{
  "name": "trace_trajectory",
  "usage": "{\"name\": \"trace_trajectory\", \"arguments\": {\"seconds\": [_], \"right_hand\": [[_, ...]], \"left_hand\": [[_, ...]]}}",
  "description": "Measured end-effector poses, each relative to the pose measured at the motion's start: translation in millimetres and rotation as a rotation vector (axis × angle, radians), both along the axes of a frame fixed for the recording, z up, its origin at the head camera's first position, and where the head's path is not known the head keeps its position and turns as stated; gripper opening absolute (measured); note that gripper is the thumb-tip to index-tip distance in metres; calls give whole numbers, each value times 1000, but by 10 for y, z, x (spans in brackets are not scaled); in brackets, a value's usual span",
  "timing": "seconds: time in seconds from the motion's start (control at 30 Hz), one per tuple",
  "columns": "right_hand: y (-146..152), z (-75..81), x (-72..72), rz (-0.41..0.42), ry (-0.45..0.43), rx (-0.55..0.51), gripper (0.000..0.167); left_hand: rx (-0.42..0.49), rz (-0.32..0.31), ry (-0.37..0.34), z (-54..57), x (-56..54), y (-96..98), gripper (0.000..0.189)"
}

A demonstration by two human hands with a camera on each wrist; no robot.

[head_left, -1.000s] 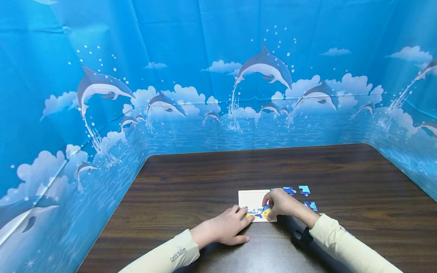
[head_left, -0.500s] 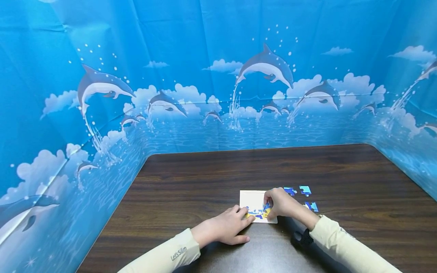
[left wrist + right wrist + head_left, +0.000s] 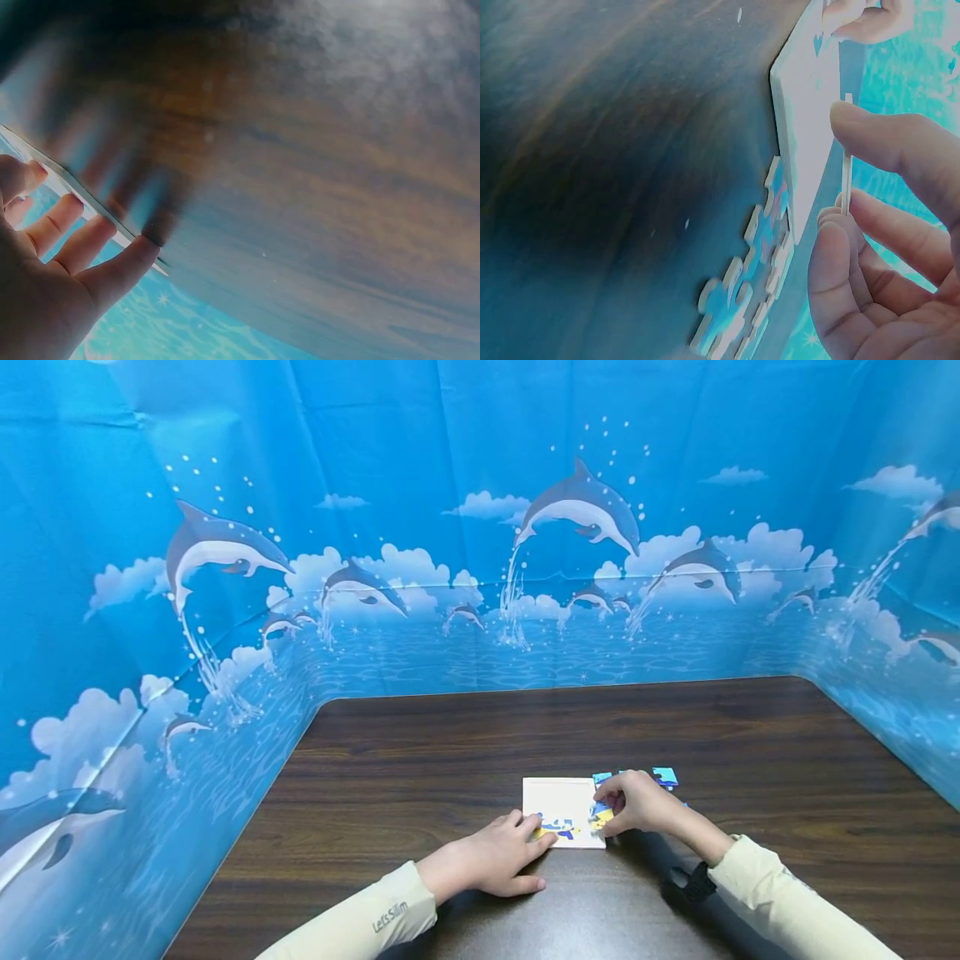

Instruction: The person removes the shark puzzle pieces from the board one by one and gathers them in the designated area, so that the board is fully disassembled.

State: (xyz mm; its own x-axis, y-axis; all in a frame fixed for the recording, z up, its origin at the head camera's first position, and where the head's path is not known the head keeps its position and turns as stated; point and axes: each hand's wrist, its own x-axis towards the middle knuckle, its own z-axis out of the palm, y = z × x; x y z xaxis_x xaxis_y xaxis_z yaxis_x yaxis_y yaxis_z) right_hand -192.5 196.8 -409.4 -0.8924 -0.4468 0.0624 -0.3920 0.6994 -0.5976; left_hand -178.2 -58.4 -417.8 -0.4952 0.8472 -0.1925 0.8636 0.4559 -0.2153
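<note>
A white puzzle board (image 3: 551, 795) lies flat on the table, with blue, white and yellow pieces (image 3: 566, 834) set along its near side. My left hand (image 3: 501, 860) rests on the board's near left corner, fingers spread and fairly straight. Over the board's right edge, my right hand (image 3: 637, 803) pinches a blue and yellow puzzle piece (image 3: 601, 815) between thumb and fingers. The right wrist view shows this puzzle piece (image 3: 847, 176) edge-on, apart from the board (image 3: 802, 112). In the left wrist view, fingertips (image 3: 146, 247) lie along the board's edge.
Several loose blue puzzle pieces (image 3: 727, 307) lie beside the board; one loose piece (image 3: 664, 776) shows beyond my right hand, which partly hides others. The dark wood table (image 3: 420, 760) is bordered by a blue dolphin-print curtain (image 3: 450, 527).
The right hand has moved a little to the right and lifted the pinched puzzle piece from the board's near right part. The left hand stays in place.
</note>
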Motion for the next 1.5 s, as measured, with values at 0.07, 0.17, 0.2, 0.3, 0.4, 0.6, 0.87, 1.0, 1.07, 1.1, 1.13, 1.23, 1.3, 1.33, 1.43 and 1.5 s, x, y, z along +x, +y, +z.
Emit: {"name": "trace_trajectory", "arguments": {"seconds": [0.07, 0.17, 0.2, 0.3, 0.4, 0.6, 0.87, 1.0, 1.07, 1.1, 1.13, 1.23, 1.3, 1.33, 1.43, 1.5], "right_hand": [[36, -5, 26, -7, -12, -8, 34], [97, -25, 76, -7, -47, -18, 33], [118, -34, 95, -9, -63, -22, 33], [194, -68, 161, -16, -103, -29, 33], [293, -92, 228, -32, -134, -34, 34], [549, -96, 321, -46, -141, -40, 35], [830, -74, 426, -63, -110, 8, 38], [921, -74, 460, -72, -104, 50, 40], [956, -82, 470, -48, -82, 60, 41], [969, -86, 475, -37, -75, 60, 41], [980, -92, 477, -28, -68, 58, 42], [999, -109, 493, -8, -64, 44, 44], [1005, -122, 502, -5, -65, 39, 45], [1008, -127, 506, -2, -64, 36, 45], [1015, -142, 514, 1, -50, 40, 45], [1019, -148, 516, -1, -44, 41, 45]], "left_hand": [[-2, 6, -21, 1, 6, -4, 61], [-3, 13, -51, -11, 18, -11, 61], [-4, 17, -62, -17, 24, -12, 61], [-2, 18, -74, -40, 40, -11, 61], [2, 11, -76, -50, 52, -5, 61], [15, -8, -41, -58, 31, -5, 61], [14, 10, -48, -40, 1, -1, 62], [18, 11, -55, -38, -7, -4, 62], [16, 16, -63, -33, -8, -9, 62], [16, 18, -66, -30, -7, -11, 61], [16, 20, -66, -27, -6, -14, 61], [19, 18, -56, -19, -2, -18, 61], [24, 11, -42, -15, 1, -18, 61], [26, 8, -37, -15, 1, -18, 61], [29, 4, -36, -13, 0, -18, 61], [30, 5, -41, -11, -2, -18, 61]]}}
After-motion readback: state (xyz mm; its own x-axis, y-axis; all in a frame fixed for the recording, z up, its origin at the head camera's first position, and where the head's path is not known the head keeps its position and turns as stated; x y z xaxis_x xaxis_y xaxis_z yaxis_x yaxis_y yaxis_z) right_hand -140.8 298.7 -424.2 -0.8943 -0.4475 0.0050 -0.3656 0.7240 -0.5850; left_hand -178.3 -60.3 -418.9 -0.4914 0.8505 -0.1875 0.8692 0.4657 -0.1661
